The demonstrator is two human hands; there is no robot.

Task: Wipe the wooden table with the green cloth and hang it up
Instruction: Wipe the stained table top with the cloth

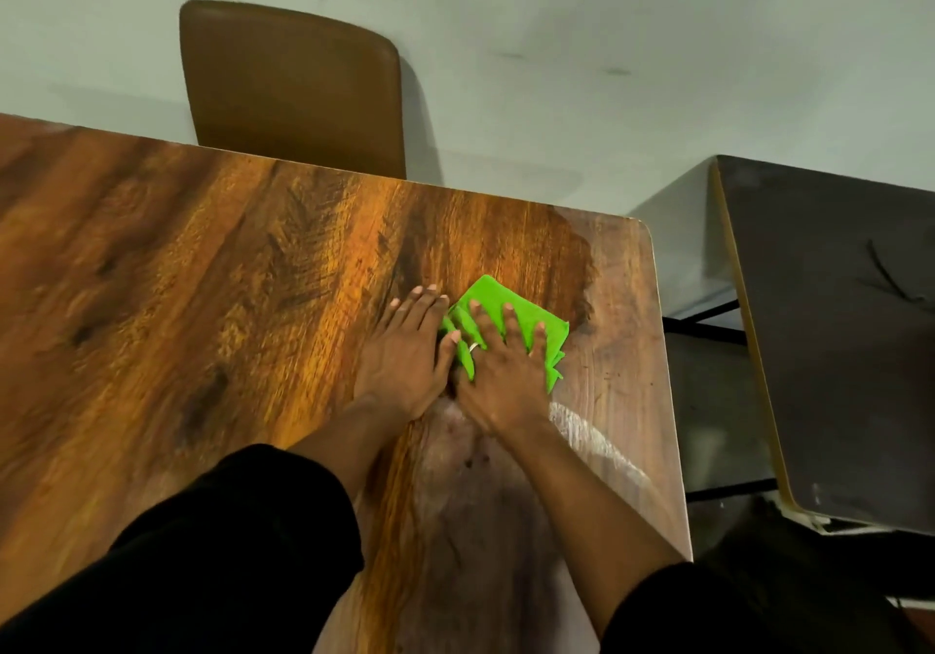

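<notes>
A bright green cloth [501, 307] lies folded on the wooden table [202, 274], near its far right corner. My right hand [501, 375] presses flat on the cloth with fingers spread, covering its near half. My left hand [405, 350] rests flat on the bare wood beside it, its thumb touching the cloth's left edge. A duller, wet-looking patch of table stretches from under my hands toward me and along the right edge.
A brown chair [293, 91] stands at the table's far side, against a pale wall. A dark second table [835, 339] sits to the right, across a narrow gap over the floor. The wooden table's right edge [668, 375] is close to my right hand.
</notes>
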